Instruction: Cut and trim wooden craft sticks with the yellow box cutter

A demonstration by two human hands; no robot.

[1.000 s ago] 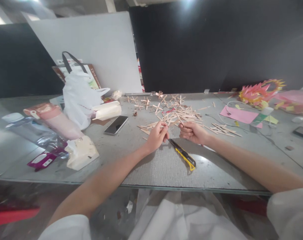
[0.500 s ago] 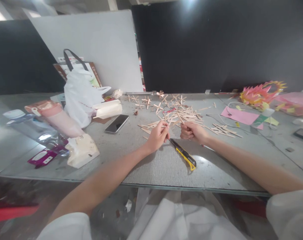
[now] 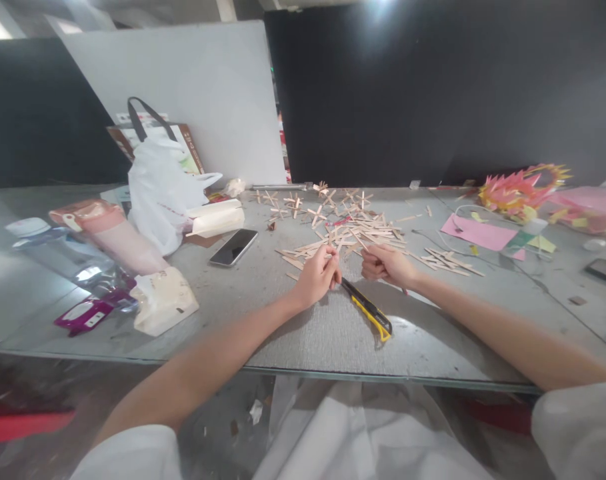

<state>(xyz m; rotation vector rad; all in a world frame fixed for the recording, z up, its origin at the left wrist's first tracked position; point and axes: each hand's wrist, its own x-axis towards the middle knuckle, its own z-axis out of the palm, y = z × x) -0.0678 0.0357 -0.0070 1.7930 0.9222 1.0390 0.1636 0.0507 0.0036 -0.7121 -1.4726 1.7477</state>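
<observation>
While resting on worktop (image 3: 307,337) | left hand (image 3: 317,275) grip pinched, contents unclear | right hand (image 3: 385,263) grip holds stick (image 3: 363,240), axis slanting away-left.

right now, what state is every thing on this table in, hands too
left hand, fingers pinched shut on a stick
right hand, fisted round a second stick
utility knife, lying flat between the hands, blade not visible
phone, face up, screen dark
loose sticks, scattered in a pile
pink bottle, lying on its side
white bag, slumped upright
</observation>
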